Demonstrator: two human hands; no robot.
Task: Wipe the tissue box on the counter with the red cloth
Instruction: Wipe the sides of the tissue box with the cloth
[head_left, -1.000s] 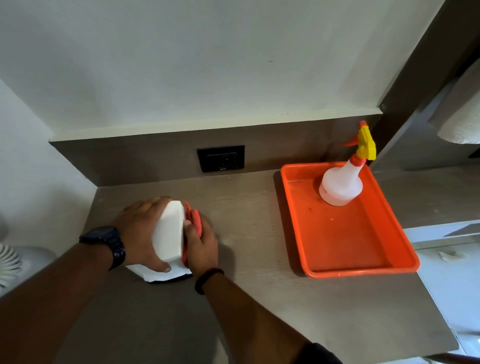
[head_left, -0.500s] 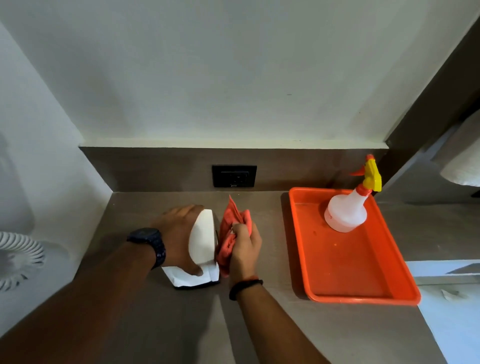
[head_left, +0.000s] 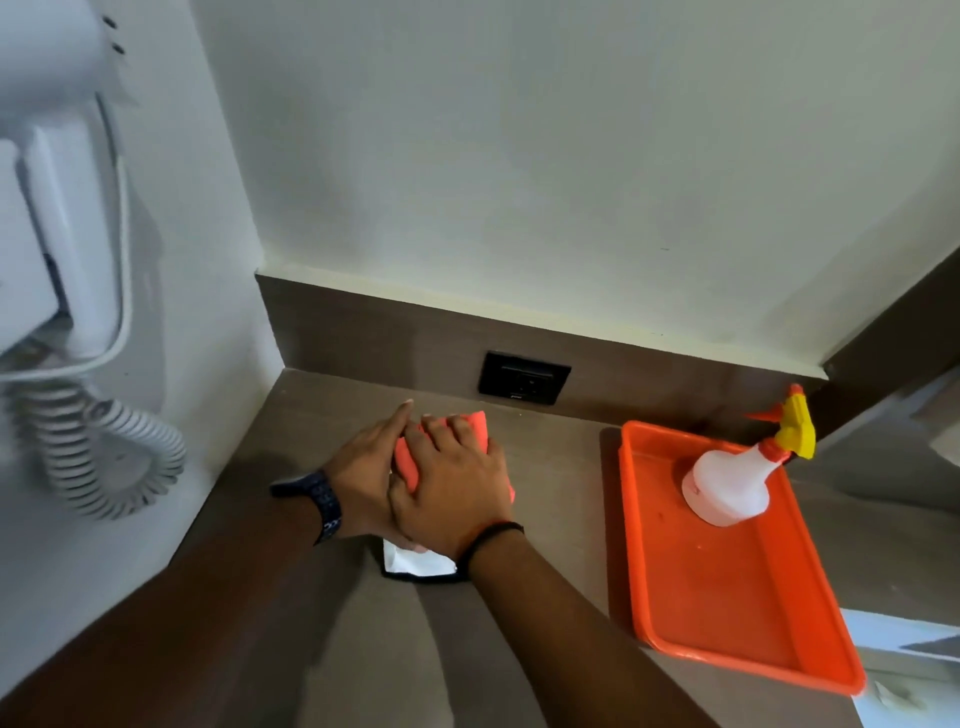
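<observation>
The white tissue box (head_left: 415, 562) stands on the brown counter (head_left: 395, 649), and only its near bottom corner shows below my hands. The red cloth (head_left: 477, 425) lies over the box's top. My right hand (head_left: 454, 488) presses flat on the cloth, fingers spread toward the wall. My left hand (head_left: 366, 470), with a dark watch on the wrist, holds the box's left side and is partly overlapped by the right hand.
An orange tray (head_left: 727, 587) sits to the right with a white spray bottle (head_left: 727, 480) in its far end. A black wall socket (head_left: 523, 378) is behind the box. A white hair dryer with coiled cord (head_left: 98, 452) hangs on the left wall.
My right hand moved the red cloth from the box's right side up onto its top. My left hand kept hold of the box. The camera tilted and swung left.
</observation>
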